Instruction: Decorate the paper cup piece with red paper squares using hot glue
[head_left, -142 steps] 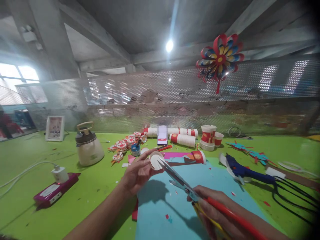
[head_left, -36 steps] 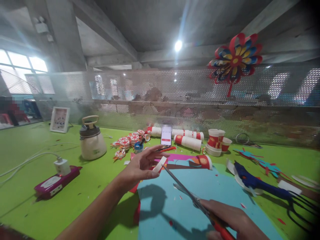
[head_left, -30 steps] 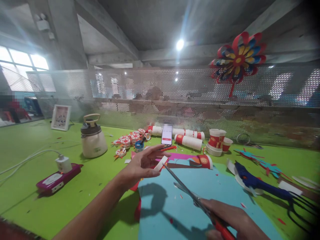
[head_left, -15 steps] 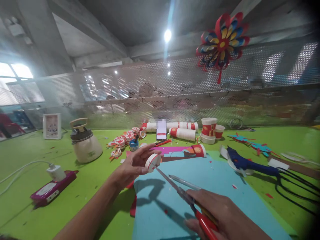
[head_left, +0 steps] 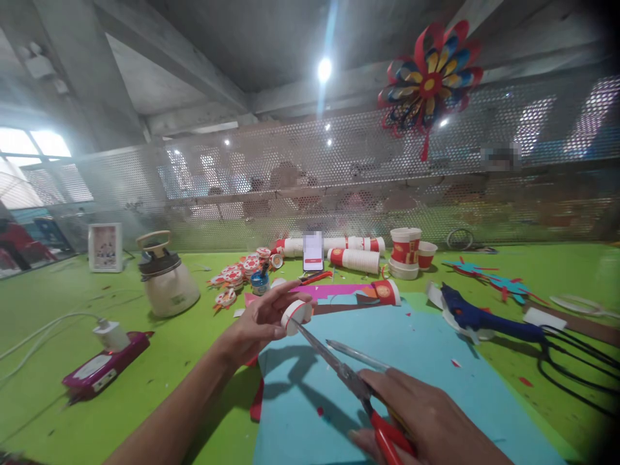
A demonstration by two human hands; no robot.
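Observation:
Between the thumb and fingers of my left hand [head_left: 261,320] is a small white round paper-cup bottom [head_left: 293,316] with a red line along its edge. My right hand [head_left: 421,407] grips red-handled scissors [head_left: 346,374], whose blade tips touch the cup piece. A silvery pen [head_left: 356,352] lies close to the blades, partly behind my right fingers. Both hands are above a light-blue sheet of paper [head_left: 387,400] and cast shadows on it.
On the green table [head_left: 194,387] stand a jug [head_left: 167,284], a purple power strip [head_left: 106,368], stacked paper cups [head_left: 356,259] and a phone [head_left: 313,252]. A blue glue gun [head_left: 484,320] with black cables lies right. Several cut-out paper flowers [head_left: 232,276] lie beyond my left hand.
The scissors have shifted slightly left, with the blades looking closer together. The cup piece has turned a little in my left hand. The view has moved slightly.

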